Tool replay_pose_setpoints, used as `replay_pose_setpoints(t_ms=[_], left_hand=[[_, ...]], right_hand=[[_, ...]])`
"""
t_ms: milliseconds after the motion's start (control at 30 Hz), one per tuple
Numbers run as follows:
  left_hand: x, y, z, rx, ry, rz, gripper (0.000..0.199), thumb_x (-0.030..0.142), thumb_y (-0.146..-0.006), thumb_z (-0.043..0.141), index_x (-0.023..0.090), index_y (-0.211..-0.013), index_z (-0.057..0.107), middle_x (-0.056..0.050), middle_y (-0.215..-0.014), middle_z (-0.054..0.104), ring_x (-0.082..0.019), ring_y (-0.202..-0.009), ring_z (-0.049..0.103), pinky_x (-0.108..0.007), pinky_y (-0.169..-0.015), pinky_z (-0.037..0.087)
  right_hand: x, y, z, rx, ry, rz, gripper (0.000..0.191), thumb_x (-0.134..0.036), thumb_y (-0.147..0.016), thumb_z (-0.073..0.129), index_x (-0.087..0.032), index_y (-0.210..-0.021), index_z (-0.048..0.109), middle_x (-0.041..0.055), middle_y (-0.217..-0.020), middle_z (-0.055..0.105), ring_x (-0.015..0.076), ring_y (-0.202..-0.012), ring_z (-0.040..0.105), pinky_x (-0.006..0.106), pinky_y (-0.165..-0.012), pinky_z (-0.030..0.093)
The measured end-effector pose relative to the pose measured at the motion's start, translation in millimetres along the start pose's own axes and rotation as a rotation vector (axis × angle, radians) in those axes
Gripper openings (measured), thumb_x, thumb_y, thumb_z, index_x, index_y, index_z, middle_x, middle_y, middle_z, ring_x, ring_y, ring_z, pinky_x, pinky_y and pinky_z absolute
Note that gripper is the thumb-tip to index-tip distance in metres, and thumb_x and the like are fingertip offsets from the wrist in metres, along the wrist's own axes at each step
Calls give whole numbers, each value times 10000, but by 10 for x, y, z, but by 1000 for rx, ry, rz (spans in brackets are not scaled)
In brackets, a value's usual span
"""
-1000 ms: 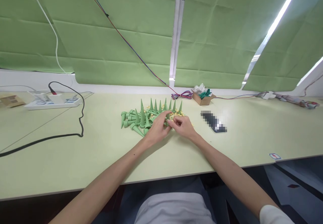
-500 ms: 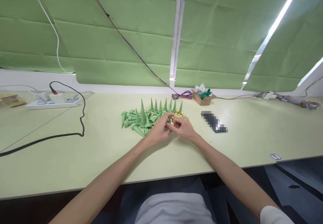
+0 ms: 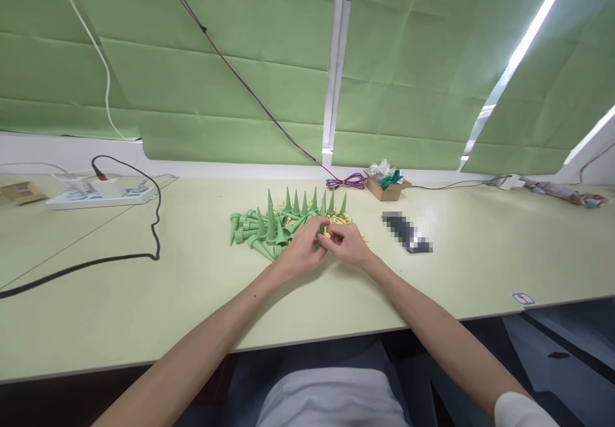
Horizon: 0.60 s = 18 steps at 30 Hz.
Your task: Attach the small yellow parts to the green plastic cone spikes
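Observation:
My left hand (image 3: 303, 247) is closed, fingers curled around the lower end of an upright green plastic spike (image 3: 323, 204). A small yellow plastic piece (image 3: 327, 234) shows between the two hands, and my right hand (image 3: 352, 245) pinches at it with closed fingertips. The hands meet here, so the base of the spike is hidden. Left of them lies a heap of green cone spikes (image 3: 259, 247), and several more stand point up in a row behind. Loose yellow pieces (image 3: 340, 219) are scattered just beyond my right hand.
A pixelated dark object (image 3: 407, 232) lies to the right. Behind it stands a small cardboard box (image 3: 385, 191) with plastic and green material, beside coiled wire (image 3: 350, 181). A power strip (image 3: 103, 197) and black cable (image 3: 157, 222) occupy the left of the table (image 3: 192, 311).
Both hands keep almost the same place and hold. The view has shifted very slightly; the heap and loose pieces look unchanged.

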<state>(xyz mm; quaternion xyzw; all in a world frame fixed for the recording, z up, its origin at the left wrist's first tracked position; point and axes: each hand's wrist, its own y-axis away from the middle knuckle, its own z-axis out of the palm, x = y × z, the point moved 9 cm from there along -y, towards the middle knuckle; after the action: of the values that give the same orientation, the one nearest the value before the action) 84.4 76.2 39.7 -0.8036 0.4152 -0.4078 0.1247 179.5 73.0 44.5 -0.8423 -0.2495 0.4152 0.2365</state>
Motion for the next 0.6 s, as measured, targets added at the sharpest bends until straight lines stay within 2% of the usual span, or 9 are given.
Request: replay_pose_setpoints(t_ms=[200,333,467,600], left_hand=[[-7,-7,-67,84,-22,-5,454,193,-877,532,200,-1313,407,-127,-1276,564,-184,-920,624,-356,-817,535],[35,-19,-101,129,-16,23,422,235,-897,539,212,-1299,414,-103,-1206,578,-151,-834,595,-311,-727,536],[52,-17,-70,94,-22,11,425,237,-898,539,219,-1299,399,-104,-1204,569,-153,-832,591,-308,-718,529],[49,8,29,-11,-18,-11,460,251,-895,541,217,-1316,361,-107,-1183,578,-170,-820,615,-322,-703,518]], right_hand=[[-3,-14,-46,20,1,6,506,-539,-894,501,-217,-559,301,-45,-487,327,99,-491,287,263,-514,275],[57,-13,-141,99,-33,50,540,-564,-973,342,-204,-578,418,-18,-521,400,111,-506,363,269,-536,308],[188,12,-293,250,-110,163,510,-560,-996,317,-198,-693,512,-24,-538,405,121,-503,365,270,-515,303],[199,-2,-311,250,-180,181,398,-555,-961,435,-200,-807,529,-35,-599,426,119,-529,385,255,-504,314]])
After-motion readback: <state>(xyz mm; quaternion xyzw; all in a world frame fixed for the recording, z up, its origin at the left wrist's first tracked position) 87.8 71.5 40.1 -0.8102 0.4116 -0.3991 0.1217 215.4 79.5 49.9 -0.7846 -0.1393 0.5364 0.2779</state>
